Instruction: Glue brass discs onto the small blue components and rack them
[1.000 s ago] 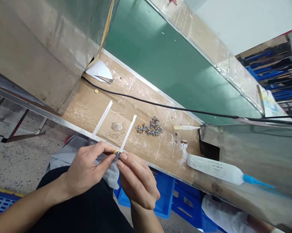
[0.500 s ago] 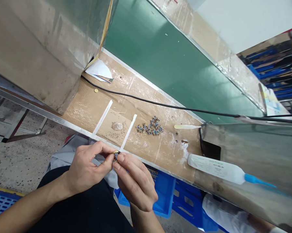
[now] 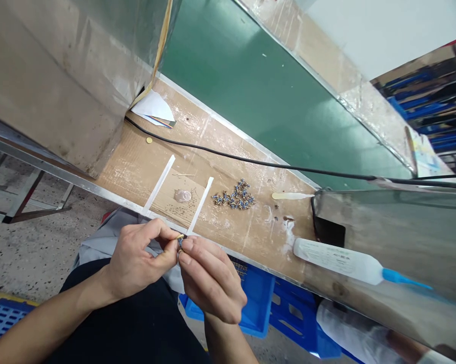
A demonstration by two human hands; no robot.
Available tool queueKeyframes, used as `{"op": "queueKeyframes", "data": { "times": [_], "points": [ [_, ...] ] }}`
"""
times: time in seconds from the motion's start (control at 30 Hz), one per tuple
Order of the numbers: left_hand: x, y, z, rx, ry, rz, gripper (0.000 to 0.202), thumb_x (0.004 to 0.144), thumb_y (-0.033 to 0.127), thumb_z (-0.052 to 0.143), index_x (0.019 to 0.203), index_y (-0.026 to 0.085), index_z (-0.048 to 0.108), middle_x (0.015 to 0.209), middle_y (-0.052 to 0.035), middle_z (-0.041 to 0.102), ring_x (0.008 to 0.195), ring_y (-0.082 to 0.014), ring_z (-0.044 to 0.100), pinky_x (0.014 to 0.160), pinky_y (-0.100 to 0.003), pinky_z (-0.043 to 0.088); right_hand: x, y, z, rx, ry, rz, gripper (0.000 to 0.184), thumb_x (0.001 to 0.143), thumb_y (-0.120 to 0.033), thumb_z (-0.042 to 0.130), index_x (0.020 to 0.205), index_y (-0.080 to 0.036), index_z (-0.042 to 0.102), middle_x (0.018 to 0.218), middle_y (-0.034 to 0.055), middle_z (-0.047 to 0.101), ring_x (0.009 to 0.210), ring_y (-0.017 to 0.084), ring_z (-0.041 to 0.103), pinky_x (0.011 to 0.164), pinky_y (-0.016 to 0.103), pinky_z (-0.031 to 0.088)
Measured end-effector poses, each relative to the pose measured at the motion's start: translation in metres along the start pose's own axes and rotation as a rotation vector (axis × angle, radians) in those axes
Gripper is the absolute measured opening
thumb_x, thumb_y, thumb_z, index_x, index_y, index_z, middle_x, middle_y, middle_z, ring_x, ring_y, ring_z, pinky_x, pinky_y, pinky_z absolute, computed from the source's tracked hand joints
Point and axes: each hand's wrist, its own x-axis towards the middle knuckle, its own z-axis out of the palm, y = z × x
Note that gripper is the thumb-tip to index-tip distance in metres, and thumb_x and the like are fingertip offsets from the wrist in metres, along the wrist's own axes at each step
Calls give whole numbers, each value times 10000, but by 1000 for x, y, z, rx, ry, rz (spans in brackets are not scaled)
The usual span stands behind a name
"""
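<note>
Fingertips pinched, my left hand (image 3: 138, 258) meets my right hand (image 3: 212, 275) just over the bench's front edge. Between them is a small blue and gold-coloured metal part (image 3: 180, 240), mostly covered by the fingers; both hands grip it. On the bench beyond lies a pile of similar small blue and brassy parts (image 3: 238, 196). Left of the pile, between two white tape strips (image 3: 200, 205), a small clear lump or cup (image 3: 182, 196) sits among scattered tiny dark bits (image 3: 185, 208). A thin stick (image 3: 183, 175) lies behind it.
A black cable (image 3: 220, 157) crosses the bench. At right lie a white bottle with a blue nozzle (image 3: 337, 260) and a pale flat stick (image 3: 291, 195). Folded paper (image 3: 154, 107) and a small yellow disc (image 3: 149, 140) are at left. Blue crates (image 3: 256, 308) stand below; another person's sleeve (image 3: 351, 328) shows.
Both hands stay together on the small part, with only slight finger shifts. The view has moved very little.
</note>
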Motion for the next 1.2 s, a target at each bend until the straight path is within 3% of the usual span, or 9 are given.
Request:
{"op": "queueKeyframes", "data": {
  "times": [0.1, 0.2, 0.27, 0.6, 0.77, 0.87, 0.97, 1.07, 1.2],
  "points": [
    [-1, 0, 0, -79, -45, -101, 154, 932, 60, 724, 914, 211, 747, 795, 72, 807, 652, -54, 747, 604, -105, 538, 16, -1, 1, 33, 135, 9, 441, 1033, -89, 747, 1437, -263, 782, 1202, 74, 868, 1043, 272, 857, 861, 448, 780],
    [-2, 0, 1, -138, -77, -156, 163, 933, 60, 716, 909, 219, 743, 792, 82, 813, 653, -53, 762, 602, -89, 548, 28, -2, 1, 143, 88, 271, 395, 1019, -45, 755, 1312, -301, 822, 1121, 41, 871, 1005, 222, 840, 860, 383, 738],
    [-2, 1, 2, -145, -89, -167, 165, 929, 58, 704, 899, 215, 739, 768, 82, 804, 644, -55, 762, 619, -88, 560, 31, -2, 2, 222, 44, 350, 359, 1003, -43, 783, 1243, -304, 839, 1080, 26, 874, 990, 208, 836, 869, 356, 722],
    [1, 2, 4, -68, -138, -148, 147, 947, 93, 701, 878, 214, 750, 750, 53, 796, 640, -94, 768, 630, -144, 581, 31, 0, 1, 347, 56, 416, 270, 1017, -72, 801, 1140, -303, 864, 1052, 2, 886, 965, 188, 852, 889, 318, 715],
    [-4, -5, 5, -2, -119, -244, 20, 982, 245, 808, 969, 231, 800, 849, 19, 832, 719, -156, 797, 699, -221, 642, 35, 0, -3, 380, 89, 411, 110, 1079, -172, 764, 1087, -245, 846, 1049, 12, 884, 980, 166, 855, 942, 304, 719],
    [4, -9, 17, -93, -90, -310, 125, 966, 316, 872, 1008, 225, 797, 866, 17, 831, 737, -171, 797, 735, -246, 662, 33, 8, -9, 309, 133, 356, 117, 1122, -212, 711, 1103, -215, 826, 1062, 22, 879, 1011, 144, 846, 972, 280, 711],
    [14, -9, 37, -342, -128, -423, 191, 944, 353, 907, 996, 219, 781, 833, 16, 807, 746, -183, 782, 725, -271, 668, 20, 19, -14, 162, 223, 268, 173, 1162, -248, 639, 1144, -212, 808, 1149, 35, 877, 1067, 125, 839, 998, 255, 702],
    [18, -9, 57, -535, -245, -565, 220, 928, 362, 927, 976, 205, 780, 833, -1, 791, 781, -194, 778, 713, -280, 674, -5, 30, -18, -19, 232, 171, 151, 1140, -247, 662, 1196, -257, 802, 1271, 8, 867, 1153, 119, 827, 1076, 250, 676],
    [13, -14, 82, -471, -453, -609, 231, 947, 389, 916, 984, 185, 814, 836, -31, 797, 840, -222, 791, 716, -283, 674, -44, 32, -26, -118, 317, 199, 111, 1099, -262, 759, 1198, -266, 810, 1150, -3, 886, 1085, 130, 831, 1088, 277, 669]
  ]
}}
